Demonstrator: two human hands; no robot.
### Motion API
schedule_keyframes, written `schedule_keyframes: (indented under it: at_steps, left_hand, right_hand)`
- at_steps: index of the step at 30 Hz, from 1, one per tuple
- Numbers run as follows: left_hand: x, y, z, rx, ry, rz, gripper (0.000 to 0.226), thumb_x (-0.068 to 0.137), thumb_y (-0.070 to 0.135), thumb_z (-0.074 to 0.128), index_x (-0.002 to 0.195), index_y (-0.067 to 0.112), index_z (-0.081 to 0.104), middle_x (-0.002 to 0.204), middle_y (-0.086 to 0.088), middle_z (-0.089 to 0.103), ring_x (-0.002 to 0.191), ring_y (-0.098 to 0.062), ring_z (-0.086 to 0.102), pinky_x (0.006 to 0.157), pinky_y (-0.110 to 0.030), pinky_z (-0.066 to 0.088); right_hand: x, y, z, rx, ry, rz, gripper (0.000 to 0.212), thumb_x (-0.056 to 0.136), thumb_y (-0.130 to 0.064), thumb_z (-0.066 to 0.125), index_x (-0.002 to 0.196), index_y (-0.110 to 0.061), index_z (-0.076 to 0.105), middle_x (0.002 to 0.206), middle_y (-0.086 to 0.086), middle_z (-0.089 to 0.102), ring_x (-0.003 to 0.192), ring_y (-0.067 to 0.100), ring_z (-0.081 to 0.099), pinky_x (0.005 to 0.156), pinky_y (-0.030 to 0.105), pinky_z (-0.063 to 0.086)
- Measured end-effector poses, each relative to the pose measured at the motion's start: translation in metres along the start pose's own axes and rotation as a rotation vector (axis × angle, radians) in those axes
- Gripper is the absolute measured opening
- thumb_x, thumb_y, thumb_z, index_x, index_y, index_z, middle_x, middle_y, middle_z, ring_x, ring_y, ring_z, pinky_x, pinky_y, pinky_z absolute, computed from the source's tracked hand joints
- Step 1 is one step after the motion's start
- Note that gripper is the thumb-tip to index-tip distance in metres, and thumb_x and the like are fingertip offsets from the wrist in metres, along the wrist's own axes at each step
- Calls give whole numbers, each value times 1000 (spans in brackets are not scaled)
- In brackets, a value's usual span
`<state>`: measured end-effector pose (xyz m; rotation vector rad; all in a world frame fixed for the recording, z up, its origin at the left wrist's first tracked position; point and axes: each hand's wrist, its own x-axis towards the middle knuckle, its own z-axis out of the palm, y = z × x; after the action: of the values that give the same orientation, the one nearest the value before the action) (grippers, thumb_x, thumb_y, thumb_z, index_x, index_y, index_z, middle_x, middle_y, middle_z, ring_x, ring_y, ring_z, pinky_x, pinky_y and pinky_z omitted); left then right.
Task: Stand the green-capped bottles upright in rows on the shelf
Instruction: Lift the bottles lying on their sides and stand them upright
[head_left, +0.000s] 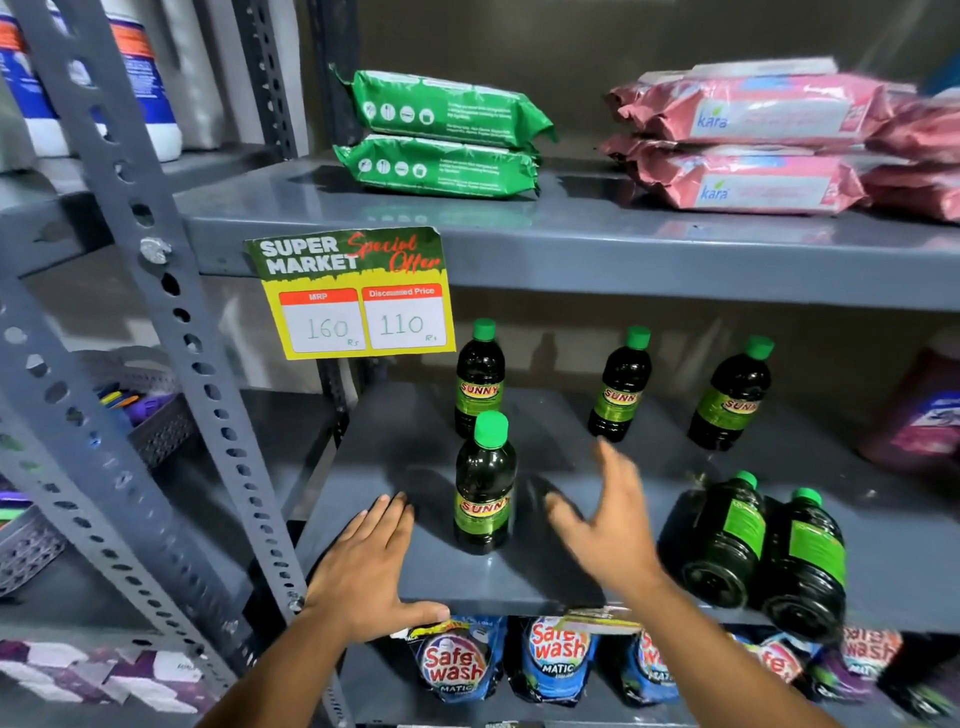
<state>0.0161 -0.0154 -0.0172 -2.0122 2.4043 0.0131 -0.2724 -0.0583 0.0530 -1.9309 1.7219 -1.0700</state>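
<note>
Dark green-capped bottles stand on the grey middle shelf (405, 452). Three are upright at the back: a left one (479, 382), a middle one (620, 387) and a right one (732, 402). Another upright bottle (484, 486) stands in front of the back left one. Two bottles lie on their sides at the front right, one (724, 540) beside the other (805, 564), caps pointing to the back. My left hand (366, 569) rests flat on the shelf's front left edge, holding nothing. My right hand (610, 512) hovers open and blurred between the front upright bottle and the lying pair.
A yellow price card (353, 293) hangs from the shelf above. Green packs (441, 135) and pink packs (753, 145) lie on the upper shelf (571, 234). Detergent pouches (457, 662) fill the shelf below. A red-purple container (919, 415) stands at the far right. A perforated grey upright (171, 332) runs on the left.
</note>
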Motion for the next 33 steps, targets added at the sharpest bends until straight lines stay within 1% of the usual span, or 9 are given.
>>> schedule_keyframes:
  at_steps: [2,4,9,13,16,18,23,29,33]
  left_hand:
    - [0,-1,0,5,-2,-1,137,56,107,14,153,13,-9,159,-4,-21,143,-19,-26,118,-35,-11]
    - [1,-1,0,11,-12,0,138,55,107,13,153,12,-10,157,-4,-23,143,-19,-26,118,-36,-10]
    - [1,-1,1,20,-11,-3,138,54,108,9,152,12,-10,153,-3,-27,139,-17,-30,117,-35,-11]
    - [1,-1,1,14,-4,-4,138,55,107,9,153,11,-7,152,-3,-27,138,-16,-30,117,-35,-10]
    - [2,-2,0,19,-6,-18,137,56,107,9,153,11,-6,154,-4,-25,139,-16,-29,117,-36,-10]
    - [-1,-2,-3,11,-1,-28,138,55,107,9,153,12,-6,156,-4,-23,139,-16,-28,117,-36,-10]
    - [0,4,-4,19,-14,-14,138,54,107,8,153,12,-9,153,-4,-27,139,-17,-29,117,-35,-11]
    - [0,4,-4,23,-18,-16,138,54,107,8,153,12,-10,158,-6,-22,143,-19,-24,119,-36,-8]
    - [0,4,-4,20,-17,-19,137,55,107,9,153,13,-11,158,-4,-22,142,-18,-27,119,-35,-9]
  right_hand:
    - [16,14,-32,-280,147,67,80,76,-41,76,139,-2,47,129,23,53,120,42,50,98,47,43]
    - [26,27,-54,-520,142,209,78,74,-51,72,132,-3,52,122,25,57,114,45,53,92,49,45]
    - [21,47,-52,-703,-151,348,92,84,-71,47,149,-9,28,156,20,28,146,40,19,116,48,19]
    - [29,38,-48,-653,-55,197,74,87,-58,54,143,-10,39,152,16,33,145,35,21,114,47,24]
    - [40,35,-56,-557,-35,457,78,82,-56,62,141,-12,35,151,19,29,141,43,23,112,51,27]
    - [44,41,-60,-404,-92,607,85,78,-53,71,139,-9,31,144,22,31,130,46,40,104,49,39]
    - [50,70,-64,-167,-51,776,95,76,-25,77,146,-4,17,140,30,33,120,45,48,97,43,45]
    - [40,84,-55,130,228,489,72,62,-19,82,123,-8,44,116,21,58,107,42,57,90,46,49]
    - [27,84,-41,275,334,313,102,63,-14,85,148,-17,29,133,13,46,118,26,50,103,43,41]
